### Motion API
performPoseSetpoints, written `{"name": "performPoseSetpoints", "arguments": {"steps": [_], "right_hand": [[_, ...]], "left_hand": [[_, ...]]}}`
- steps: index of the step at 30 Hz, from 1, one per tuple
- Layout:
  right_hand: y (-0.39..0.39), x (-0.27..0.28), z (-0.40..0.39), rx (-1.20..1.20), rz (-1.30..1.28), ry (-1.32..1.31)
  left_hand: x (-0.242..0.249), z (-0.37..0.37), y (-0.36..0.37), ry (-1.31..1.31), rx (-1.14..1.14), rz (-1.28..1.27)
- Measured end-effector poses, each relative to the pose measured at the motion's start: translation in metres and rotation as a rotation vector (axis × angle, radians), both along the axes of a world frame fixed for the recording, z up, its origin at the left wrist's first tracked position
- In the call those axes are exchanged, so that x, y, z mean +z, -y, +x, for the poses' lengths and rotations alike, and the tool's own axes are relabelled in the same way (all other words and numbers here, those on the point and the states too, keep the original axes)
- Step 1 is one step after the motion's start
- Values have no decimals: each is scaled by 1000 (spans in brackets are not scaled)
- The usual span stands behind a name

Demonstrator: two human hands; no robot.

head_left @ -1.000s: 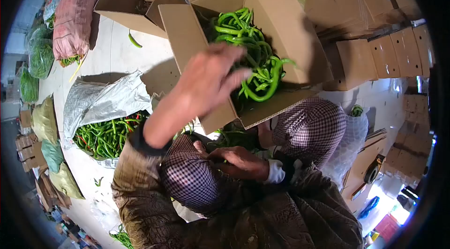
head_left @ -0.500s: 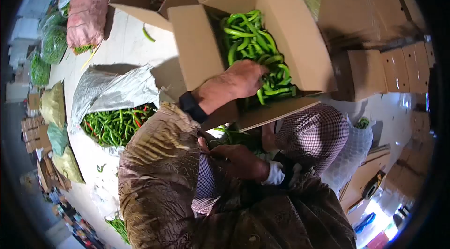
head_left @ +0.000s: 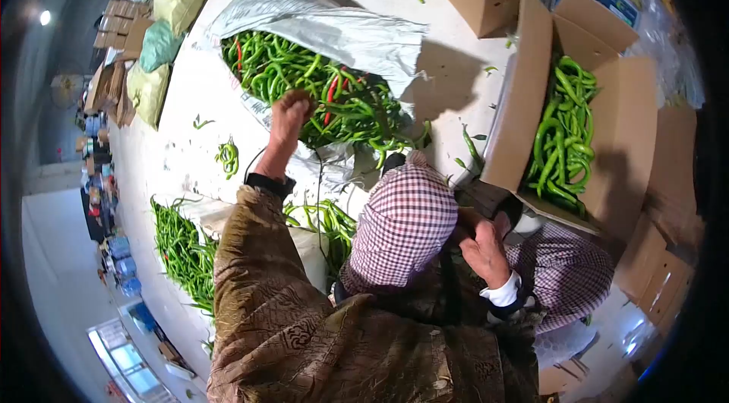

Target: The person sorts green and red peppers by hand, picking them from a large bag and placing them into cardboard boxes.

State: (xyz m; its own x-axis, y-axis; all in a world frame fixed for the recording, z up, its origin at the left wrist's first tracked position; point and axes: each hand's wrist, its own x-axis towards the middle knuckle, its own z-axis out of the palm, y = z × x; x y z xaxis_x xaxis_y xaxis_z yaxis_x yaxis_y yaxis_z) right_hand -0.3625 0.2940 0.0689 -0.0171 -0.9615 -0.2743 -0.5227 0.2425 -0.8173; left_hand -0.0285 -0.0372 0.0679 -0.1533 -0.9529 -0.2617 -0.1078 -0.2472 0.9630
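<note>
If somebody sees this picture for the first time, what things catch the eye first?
First, the heap of green peppers spilling from the open grey sack at top centre, where the left hand reaches in. Next, the cardboard box on the right, filled with peppers. The right hand rests near the checkered knee.

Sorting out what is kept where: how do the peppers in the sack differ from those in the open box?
The sack's peppers include a few red ones among the green; the box's peppers look all green. The sack's lie in a loose spread spilling from a grey woven sack on the floor; the box's are heaped between upright cardboard walls. The left hand reaches into the sack's; no hand touches the box's. Both are long and thin.
</note>
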Motion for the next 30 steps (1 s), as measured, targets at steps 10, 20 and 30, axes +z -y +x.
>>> {"name": "performPoseSetpoints", "arguments": {"steps": [10,20,30], "right_hand": [[43,7,16,46,62,39],[13,-51,27,-46,82,88],[8,-79,26,-82,360,318]], "left_hand": [[-120,54,-92,1371,-799,-533],[-174,283,-230,1828,-926,146],[-126,32,-69,278,68,-4]]}}
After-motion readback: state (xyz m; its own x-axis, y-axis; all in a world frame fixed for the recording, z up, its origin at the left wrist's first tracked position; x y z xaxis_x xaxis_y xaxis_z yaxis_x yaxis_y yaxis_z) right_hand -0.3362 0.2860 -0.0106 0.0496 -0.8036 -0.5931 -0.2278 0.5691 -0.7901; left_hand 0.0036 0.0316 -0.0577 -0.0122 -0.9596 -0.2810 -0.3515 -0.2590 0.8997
